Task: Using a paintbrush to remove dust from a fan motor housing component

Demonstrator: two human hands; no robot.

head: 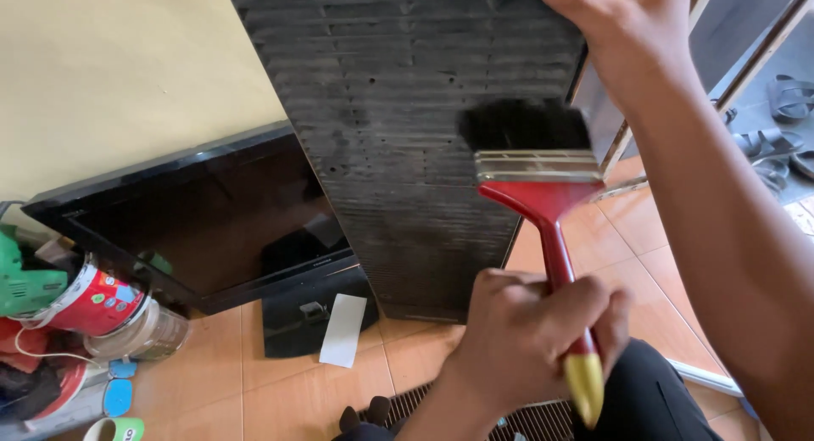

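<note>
This looks like a room in a home, used for the moment as a place for odd jobs. The floor is orange-brown ceramic tile (280, 399) below a plain cream wall (110, 68). A flat-screen television (203, 220) leans against that wall at left, beside paint cans (93, 301). Far right, sandals (776, 127) lie by a metal-framed sliding door (738, 59).

We saw a flat black screen (203, 216) leaning against the pale wall at left, dark and glossy, its black stand on the floor tiles. Beside its lower left corner lay a tipped round tin (93, 301) with a red and white label. A small white rectangular card (343, 329) rested against the stand.
</note>
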